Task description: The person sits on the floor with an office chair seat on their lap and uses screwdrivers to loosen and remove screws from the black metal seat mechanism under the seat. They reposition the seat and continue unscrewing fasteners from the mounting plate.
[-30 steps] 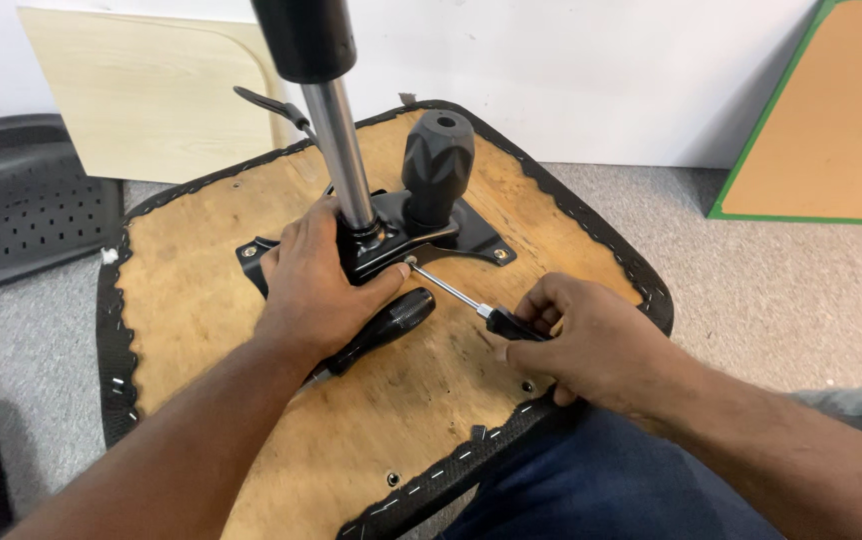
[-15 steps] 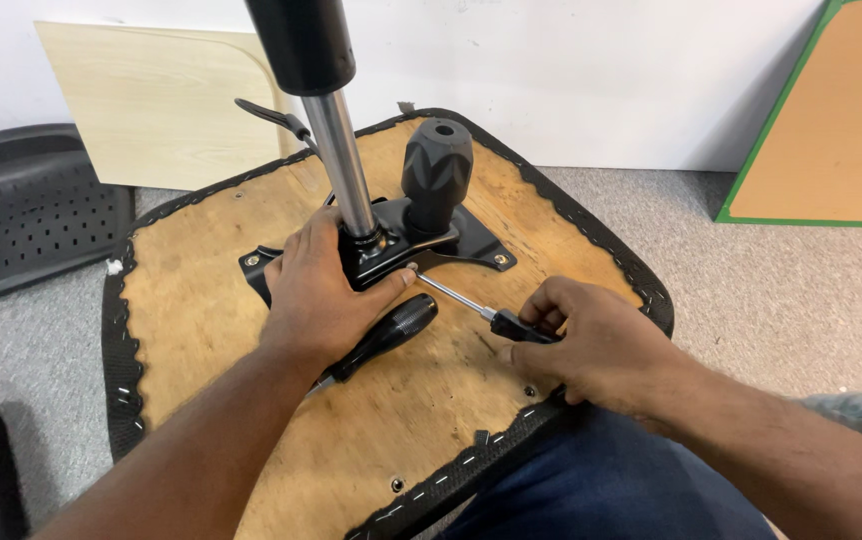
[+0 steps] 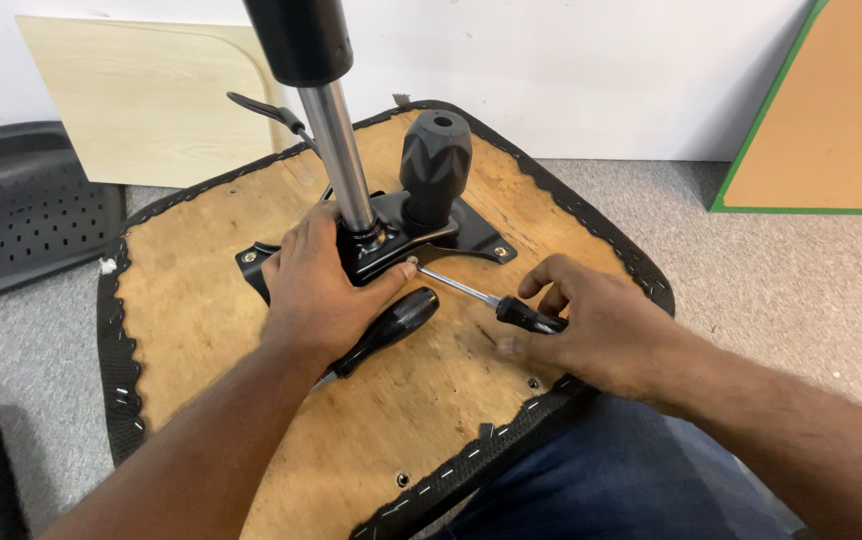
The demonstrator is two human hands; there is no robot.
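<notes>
1. Right hand point(image 3: 606, 335) is closed round the black handle of a screwdriver point(image 3: 496, 303), fingers wrapped on the grip. The thin metal shaft runs up-left w/ the tip sitting on a screw point(image 3: 412, 262) at the front edge of the black mechanism plate point(image 3: 471, 232).
2. Left hand point(image 3: 316, 290) lies flat, palm down on the plate right at the base of the gas cylinder point(image 3: 336, 150), thumb pointing toward the screw. Not gripping anything, just pressing.
3. A black lever handle point(image 3: 391, 325) pokes out from under the left hand, toward the right hand.
4. Big black ribbed knob point(image 3: 434, 160) stands upright on the plate, just beside the cylinder.
5. All of it is on the plywood underside of a chair seat point(image 3: 201, 330), stapled black fabric round the edge, resting vs the person's jeans-covered leg point(image 3: 591, 490).
6. Bkgd: grey carpet, black perforated chair back point(image 3: 21, 210) on the left, pale wood panel point(image 3: 151, 100) leaning on the wall.
</notes>
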